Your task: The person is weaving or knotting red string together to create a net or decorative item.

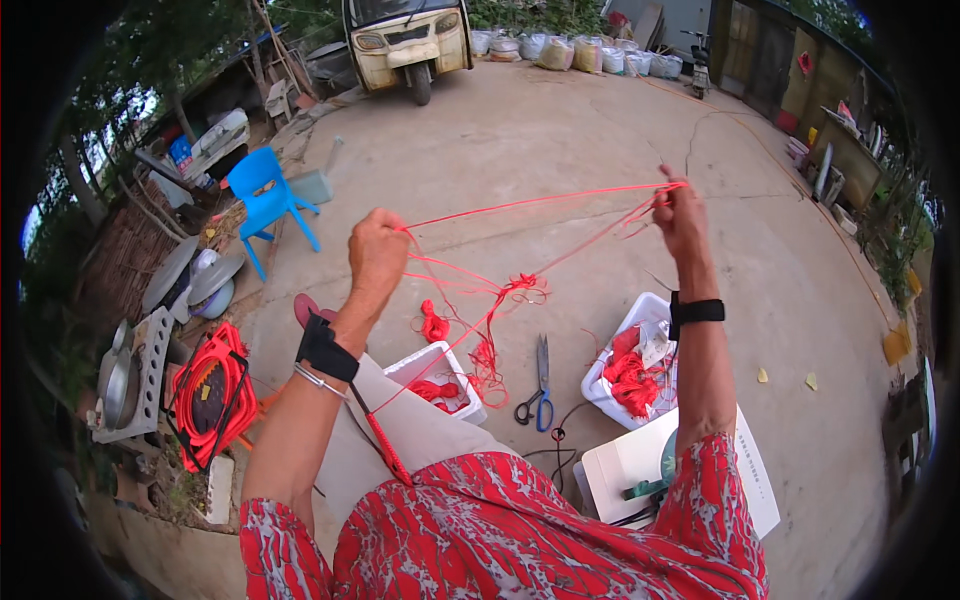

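Observation:
Red cord [540, 205] is stretched between my raised hands, pulled taut along its upper strand. My left hand [378, 250] is closed around one end of it, and my right hand [682, 215] pinches the other, higher up. Between and below them hangs a loose tangle of the same cord [522, 285], with strands trailing down. A thin strand runs to a tightly wrapped red length of cord [388, 445] by my lap. Black bands circle both wrists. Scissors [543, 370] with dark and blue handles lie on the ground below the tangle.
Red bundles sit in a white basket [472, 408] and another white basket [590, 385]. A red skein [434, 322] lies nearby. An open white book or box [612, 468] is at the right. Leftward are a blue chair [262, 195] and a red-orange reel [212, 395]; a three-wheeler [408, 45] stands far off.

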Demonstrator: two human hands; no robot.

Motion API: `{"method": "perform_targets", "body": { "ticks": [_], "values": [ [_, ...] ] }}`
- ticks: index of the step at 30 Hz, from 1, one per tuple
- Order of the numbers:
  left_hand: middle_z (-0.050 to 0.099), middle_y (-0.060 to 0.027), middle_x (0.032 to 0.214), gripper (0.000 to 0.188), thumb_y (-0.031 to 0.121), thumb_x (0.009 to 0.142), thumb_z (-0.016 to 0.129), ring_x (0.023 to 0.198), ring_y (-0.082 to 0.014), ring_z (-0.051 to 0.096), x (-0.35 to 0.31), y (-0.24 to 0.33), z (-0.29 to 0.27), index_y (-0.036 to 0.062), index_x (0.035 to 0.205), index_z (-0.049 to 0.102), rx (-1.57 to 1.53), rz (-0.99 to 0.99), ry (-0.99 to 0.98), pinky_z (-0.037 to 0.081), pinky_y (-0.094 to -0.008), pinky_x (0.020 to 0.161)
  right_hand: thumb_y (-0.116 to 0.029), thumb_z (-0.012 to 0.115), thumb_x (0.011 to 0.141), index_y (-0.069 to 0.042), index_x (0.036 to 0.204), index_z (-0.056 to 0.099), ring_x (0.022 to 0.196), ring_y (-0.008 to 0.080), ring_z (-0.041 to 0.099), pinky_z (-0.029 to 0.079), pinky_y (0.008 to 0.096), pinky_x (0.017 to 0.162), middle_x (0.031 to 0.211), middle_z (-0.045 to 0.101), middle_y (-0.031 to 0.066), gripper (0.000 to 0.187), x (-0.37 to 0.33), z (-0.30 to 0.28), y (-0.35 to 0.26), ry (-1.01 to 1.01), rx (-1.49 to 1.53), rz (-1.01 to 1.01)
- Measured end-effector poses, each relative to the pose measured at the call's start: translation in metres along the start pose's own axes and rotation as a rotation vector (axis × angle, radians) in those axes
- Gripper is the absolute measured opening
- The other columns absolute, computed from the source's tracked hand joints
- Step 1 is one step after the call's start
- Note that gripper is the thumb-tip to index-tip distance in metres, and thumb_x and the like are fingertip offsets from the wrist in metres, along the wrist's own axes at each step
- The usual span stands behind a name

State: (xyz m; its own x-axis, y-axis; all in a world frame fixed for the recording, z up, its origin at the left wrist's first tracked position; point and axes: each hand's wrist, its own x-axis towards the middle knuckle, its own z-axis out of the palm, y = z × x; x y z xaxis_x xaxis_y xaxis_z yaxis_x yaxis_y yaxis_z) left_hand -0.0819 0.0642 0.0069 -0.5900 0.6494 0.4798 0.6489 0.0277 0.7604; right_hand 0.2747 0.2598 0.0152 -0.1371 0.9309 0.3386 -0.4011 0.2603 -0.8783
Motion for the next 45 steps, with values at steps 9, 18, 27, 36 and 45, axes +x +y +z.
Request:
{"method": "perform_targets", "body": {
  "ticks": [9, 18, 27, 36, 45],
  "values": [
    [0.060, -0.0061, 0.063, 0.008, 0.003, 0.072, 0.059, 0.057, -0.0154, 0.055, 0.011, -0.019, -0.021, -0.0003, 0.078, 0.063, 0.010, -0.122, 0.030, 0.042, -0.0322, 0.053, -0.017, 0.047, 0.095, -0.002, 0.117, 0.053, 0.070, 0.0133, 0.062, 0.050, 0.0229, 0.059, 0.093, 0.066, 0.0089, 0.028, 0.023, -0.078, 0.012, 0.229, -0.036, 0.103],
    [0.061, -0.0039, 0.087, 0.028, 0.017, 0.079, 0.066, 0.077, -0.0155, 0.059, -0.014, -0.029, 0.013, 0.0041, 0.103, 0.059, -0.585, -0.468, -0.592, 0.051, -0.0363, 0.069, -0.012, 0.038, 0.098, 0.007, 0.110, 0.050, 0.090, 0.0287, 0.065, 0.056, 0.0359, 0.082, 0.102, 0.063, 0.0167, 0.025, 0.085, -0.238, -0.042, 0.452, 0.378, 0.092],
    [0.062, -0.0068, 0.087, 0.042, 0.026, 0.080, 0.069, 0.079, -0.0199, 0.062, -0.158, -0.010, 0.067, 0.0002, 0.111, 0.057, -0.313, -0.609, -1.400, 0.053, -0.0352, 0.066, -0.010, 0.028, 0.098, 0.009, 0.122, 0.041, 0.101, 0.0353, 0.061, 0.055, 0.0400, 0.086, 0.113, 0.057, 0.0248, 0.033, 0.107, -0.217, -0.107, 0.438, 0.038, -0.048],
    [0.062, -0.0090, 0.073, 0.025, 0.013, 0.076, 0.065, 0.067, -0.0240, 0.061, -0.210, -0.067, 0.092, -0.0040, 0.094, 0.061, -0.006, 0.457, -0.720, 0.048, -0.0351, 0.060, -0.009, 0.024, 0.098, 0.010, 0.114, 0.041, 0.092, 0.0383, 0.064, 0.058, 0.0448, 0.080, 0.103, 0.060, 0.0258, 0.030, 0.115, -0.272, -0.134, 0.539, 0.070, -0.145],
    [0.051, 0.0032, 0.057, 0.017, 0.016, 0.085, 0.061, 0.044, -0.0032, 0.036, -0.124, -0.006, 0.052, -0.0001, 0.087, 0.065, -0.312, -0.534, -1.063, 0.026, -0.0210, 0.039, -0.005, 0.033, 0.094, 0.010, 0.114, 0.046, 0.087, 0.0327, 0.065, 0.059, 0.0380, 0.076, 0.098, 0.062, 0.0229, 0.028, 0.089, -0.268, -0.086, 0.554, -0.189, -0.045]
  ]
}}
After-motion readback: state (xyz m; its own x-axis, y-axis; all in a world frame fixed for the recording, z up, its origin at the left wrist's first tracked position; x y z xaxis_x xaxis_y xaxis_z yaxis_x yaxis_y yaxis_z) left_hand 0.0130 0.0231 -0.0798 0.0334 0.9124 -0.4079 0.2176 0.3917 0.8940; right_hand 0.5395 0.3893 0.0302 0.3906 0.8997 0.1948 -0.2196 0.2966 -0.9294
